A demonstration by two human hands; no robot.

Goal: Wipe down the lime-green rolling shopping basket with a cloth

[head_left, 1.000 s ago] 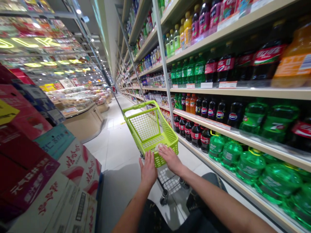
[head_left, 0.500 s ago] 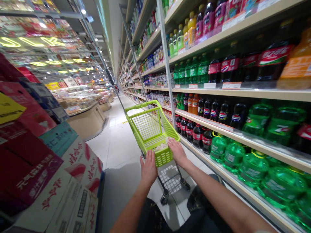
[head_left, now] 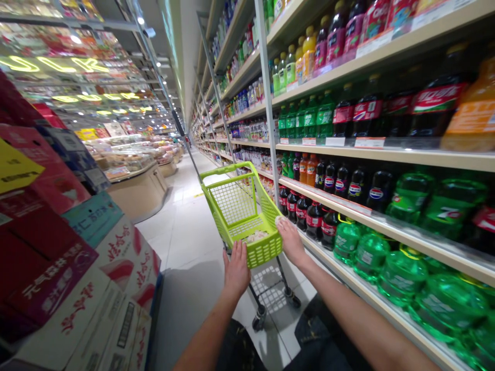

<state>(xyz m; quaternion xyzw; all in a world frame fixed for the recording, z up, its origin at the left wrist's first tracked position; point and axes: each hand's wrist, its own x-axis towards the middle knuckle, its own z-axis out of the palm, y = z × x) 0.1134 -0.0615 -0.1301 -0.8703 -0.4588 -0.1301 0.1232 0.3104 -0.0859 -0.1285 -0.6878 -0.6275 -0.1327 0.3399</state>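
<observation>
A small lime-green shopping cart with a plastic lattice basket stands in front of me, its handle on the far side. My left hand lies against the near left corner of the basket with its fingers stretched out. At the right rim is my right hand, fingers bent around a crumpled white cloth, partly hidden by them. Something pale and crumpled lies in the bottom of the basket near its front wall; I cannot make out what it is.
Shelves of soda bottles run along the right side, with big green bottles lowest. Stacked drink cartons stand close on the left. Farther along are a curved display counter and the pale tiled aisle floor.
My right hand has moved a little to the right with the white cloth, from the near right corner toward the outer right side of the basket. My left hand stays at its corner.
</observation>
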